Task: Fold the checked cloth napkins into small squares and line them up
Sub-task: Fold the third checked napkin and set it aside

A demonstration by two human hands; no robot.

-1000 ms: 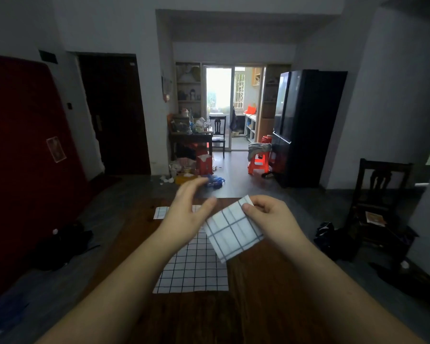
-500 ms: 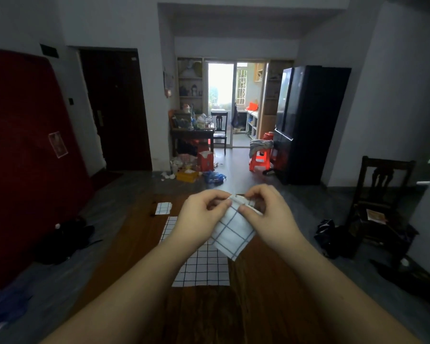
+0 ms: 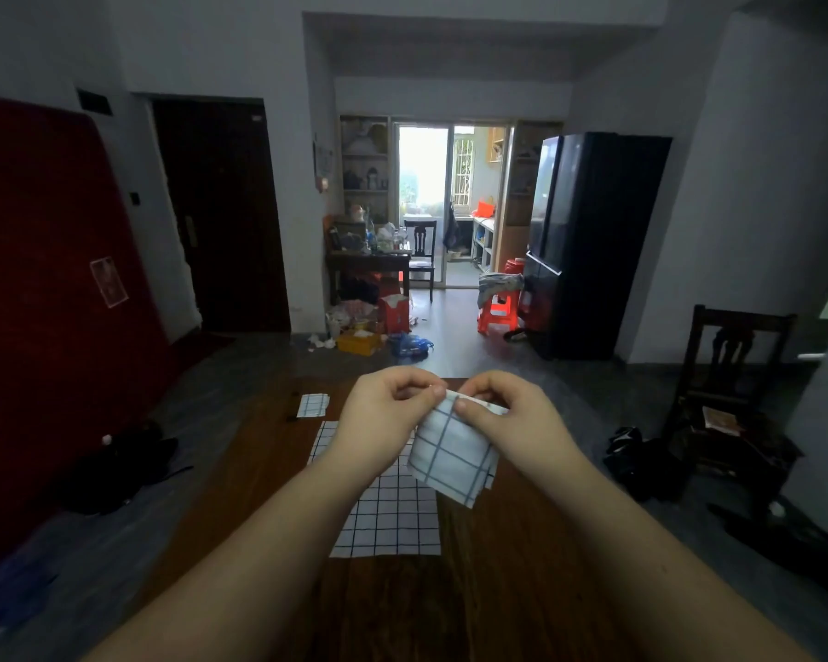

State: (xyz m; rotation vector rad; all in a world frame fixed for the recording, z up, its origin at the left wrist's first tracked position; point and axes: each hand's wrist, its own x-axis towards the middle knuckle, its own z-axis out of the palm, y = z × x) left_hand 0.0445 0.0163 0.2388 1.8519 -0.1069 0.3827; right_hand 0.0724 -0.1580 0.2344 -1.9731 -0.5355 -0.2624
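Observation:
A folded white napkin with dark checks [image 3: 452, 458] hangs in the air above the wooden table [image 3: 522, 566]. My left hand [image 3: 386, 422] and my right hand [image 3: 503, 418] both pinch its top edge, fingers curled, thumbs close together. Under the hands an unfolded checked napkin [image 3: 388, 518] lies flat on the table, partly hidden by my left forearm. A small folded checked square [image 3: 313, 405] sits at the table's far left.
A dark wooden chair [image 3: 732, 375] stands to the right of the table, with dark bags [image 3: 641, 461] on the floor beside it. Dark clutter [image 3: 120, 465] lies on the floor at left. A black fridge [image 3: 589, 241] stands farther back.
My left hand, open beside the napkin a second ago, has closed onto its top edge. The napkin has gone from a tilted flat square to hanging down from both hands.

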